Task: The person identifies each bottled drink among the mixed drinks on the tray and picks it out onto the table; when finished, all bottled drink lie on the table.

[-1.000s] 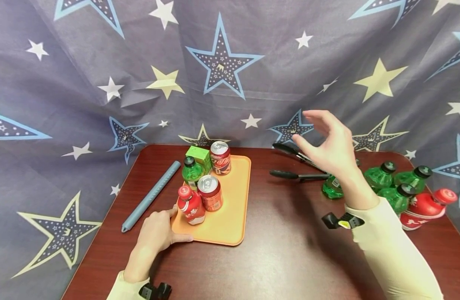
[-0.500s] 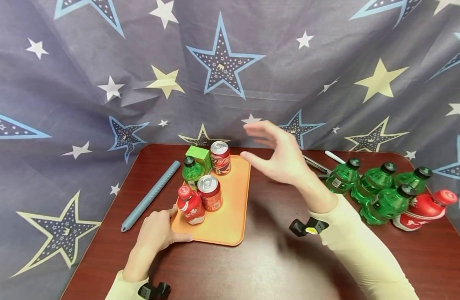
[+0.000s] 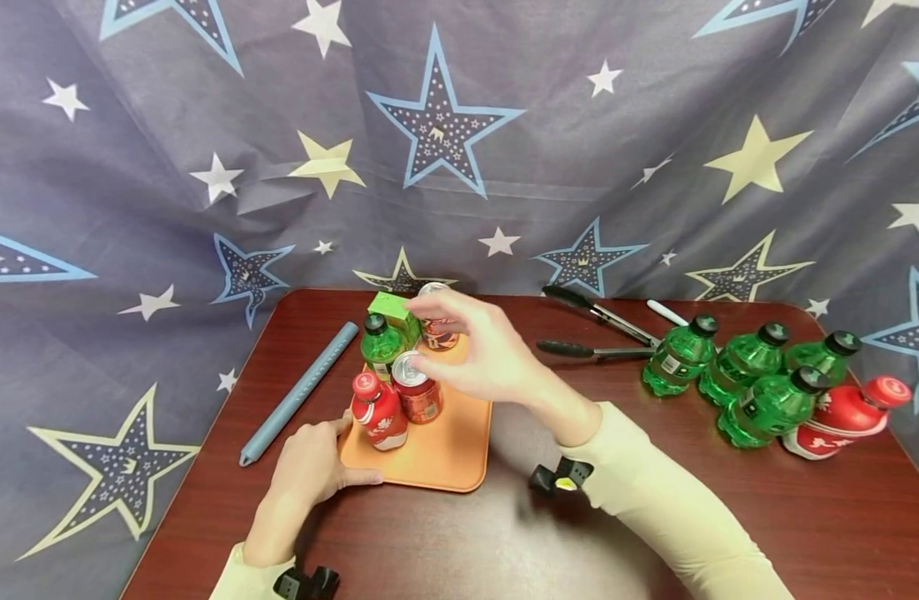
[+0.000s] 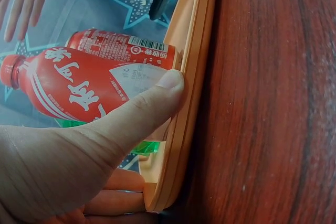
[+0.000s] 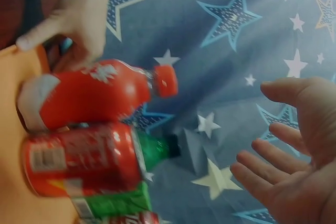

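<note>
An orange tray (image 3: 447,454) lies on the table, with my left hand (image 3: 312,462) holding its near left corner. In the left wrist view the thumb (image 4: 170,85) presses on the rim and the other fingers lie at the adjoining side. My right hand (image 3: 489,346) hovers empty over the tray, thumb and fingers spread apart, near the front soda can (image 3: 422,400). A small red bottle (image 3: 380,417) stands by the left hand. Behind them are a green bottle (image 3: 382,342), a green box (image 3: 399,315) and a second can (image 3: 438,340), partly hidden by the right hand.
Several green bottles (image 3: 747,367) and a larger red bottle (image 3: 841,421) stand at the right. Black-tipped tongs (image 3: 609,325) and a white stick-like thing (image 3: 666,313) lie behind them. A blue-grey rod (image 3: 302,392) lies left of the tray. A star-patterned cloth (image 3: 459,167) hangs behind.
My right hand has moved left from near the green bottles to above the tray, uncovering the tongs and bottles. The left hand and the tray have stayed in place.
</note>
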`<move>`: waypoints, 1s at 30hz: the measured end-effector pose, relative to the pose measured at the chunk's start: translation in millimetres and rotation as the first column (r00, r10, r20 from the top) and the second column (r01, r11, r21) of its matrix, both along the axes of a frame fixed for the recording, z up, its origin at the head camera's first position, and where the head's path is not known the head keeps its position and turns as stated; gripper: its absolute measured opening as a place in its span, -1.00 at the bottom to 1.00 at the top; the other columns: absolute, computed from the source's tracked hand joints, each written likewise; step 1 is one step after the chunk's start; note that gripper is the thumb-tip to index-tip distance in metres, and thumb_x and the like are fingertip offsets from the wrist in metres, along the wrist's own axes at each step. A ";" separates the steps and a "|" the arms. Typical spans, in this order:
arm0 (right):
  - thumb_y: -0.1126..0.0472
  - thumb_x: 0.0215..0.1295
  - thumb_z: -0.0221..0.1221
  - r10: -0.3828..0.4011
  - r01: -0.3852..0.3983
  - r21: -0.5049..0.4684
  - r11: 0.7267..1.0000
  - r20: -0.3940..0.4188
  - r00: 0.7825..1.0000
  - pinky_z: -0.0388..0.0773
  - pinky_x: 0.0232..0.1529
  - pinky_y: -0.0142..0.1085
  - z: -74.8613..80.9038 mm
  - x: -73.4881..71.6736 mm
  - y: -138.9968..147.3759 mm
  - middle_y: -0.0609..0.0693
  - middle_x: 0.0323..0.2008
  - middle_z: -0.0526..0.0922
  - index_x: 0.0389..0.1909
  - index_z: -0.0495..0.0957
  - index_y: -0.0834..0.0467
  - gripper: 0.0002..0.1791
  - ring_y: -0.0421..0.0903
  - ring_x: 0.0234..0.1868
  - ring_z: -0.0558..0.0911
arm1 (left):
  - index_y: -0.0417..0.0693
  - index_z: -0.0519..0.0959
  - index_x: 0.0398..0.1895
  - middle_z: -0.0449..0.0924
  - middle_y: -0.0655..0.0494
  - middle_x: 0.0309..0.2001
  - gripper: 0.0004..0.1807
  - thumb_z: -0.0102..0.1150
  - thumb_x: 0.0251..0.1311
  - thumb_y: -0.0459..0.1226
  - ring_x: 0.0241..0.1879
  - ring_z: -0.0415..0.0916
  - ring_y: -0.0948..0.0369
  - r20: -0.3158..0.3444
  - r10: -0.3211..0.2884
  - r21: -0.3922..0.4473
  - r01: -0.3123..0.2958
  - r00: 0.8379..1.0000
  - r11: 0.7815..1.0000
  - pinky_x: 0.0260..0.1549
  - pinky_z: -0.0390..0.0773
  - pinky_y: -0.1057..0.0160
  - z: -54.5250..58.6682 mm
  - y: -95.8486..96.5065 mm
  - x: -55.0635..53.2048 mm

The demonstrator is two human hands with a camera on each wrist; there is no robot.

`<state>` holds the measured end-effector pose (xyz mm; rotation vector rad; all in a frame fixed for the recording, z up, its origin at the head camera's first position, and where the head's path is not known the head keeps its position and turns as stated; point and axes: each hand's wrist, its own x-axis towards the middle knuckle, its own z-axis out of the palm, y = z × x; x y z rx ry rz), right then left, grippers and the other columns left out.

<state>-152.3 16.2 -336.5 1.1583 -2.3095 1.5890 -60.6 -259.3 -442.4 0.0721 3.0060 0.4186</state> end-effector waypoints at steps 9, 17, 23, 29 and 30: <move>0.14 0.19 0.54 0.070 -0.068 0.086 0.994 -0.021 0.997 0.67 0.25 -0.27 -21.1 6.0 -25.1 -0.05 0.19 0.74 0.29 0.61 0.12 -0.37 -0.16 0.20 0.75 | -0.31 0.58 0.35 0.75 -0.36 0.07 0.24 0.71 -0.36 0.33 -0.07 0.73 -0.25 0.009 0.005 0.000 -0.005 1.000 1.000 -0.06 0.68 -0.21 0.4 0.4 0.4; 0.06 0.18 0.54 0.073 -0.068 0.144 0.987 -0.026 0.997 0.62 0.30 -0.24 -35.2 9.0 -37.3 -0.07 0.20 0.75 0.31 0.60 0.05 -0.34 -0.03 0.25 0.74 | -0.32 0.58 0.35 0.77 -0.36 0.03 0.25 0.71 -0.38 0.33 -0.09 0.74 -0.25 -0.006 0.005 0.006 -0.005 1.000 1.000 -0.08 0.69 -0.21 -0.3 0.0 0.4; 0.07 0.20 0.53 0.080 -0.077 0.170 0.982 -0.016 0.997 0.60 0.32 -0.25 -42.8 11.9 -43.5 -0.06 0.22 0.74 0.33 0.59 0.03 -0.34 -0.06 0.27 0.73 | -0.31 0.59 0.34 0.77 -0.35 0.02 0.24 0.71 -0.38 0.34 -0.10 0.74 -0.24 0.007 0.011 0.010 -0.011 1.000 1.000 -0.09 0.69 -0.21 -0.6 -0.1 0.0; 0.08 0.20 0.53 0.085 -0.075 0.191 0.979 -0.043 0.995 0.61 0.31 -0.24 -48.0 15.0 -47.4 -0.05 0.23 0.71 0.35 0.56 0.09 -0.31 -0.04 0.25 0.72 | -0.32 0.58 0.36 0.75 -0.37 0.07 0.26 0.71 -0.38 0.33 -0.06 0.73 -0.27 0.002 0.004 0.005 -0.004 1.000 1.000 -0.07 0.68 -0.22 -0.7 0.4 0.2; 0.08 0.20 0.53 0.081 -0.068 0.202 0.977 -0.055 0.995 0.60 0.31 -0.24 -48.8 15.6 -47.7 -0.05 0.23 0.71 0.35 0.56 0.08 -0.31 -0.04 0.24 0.72 | -0.32 0.57 0.37 0.74 -0.38 0.08 0.26 0.72 -0.38 0.32 -0.06 0.73 -0.27 0.000 0.001 0.005 -0.001 1.000 1.000 -0.07 0.68 -0.22 -0.5 0.6 0.4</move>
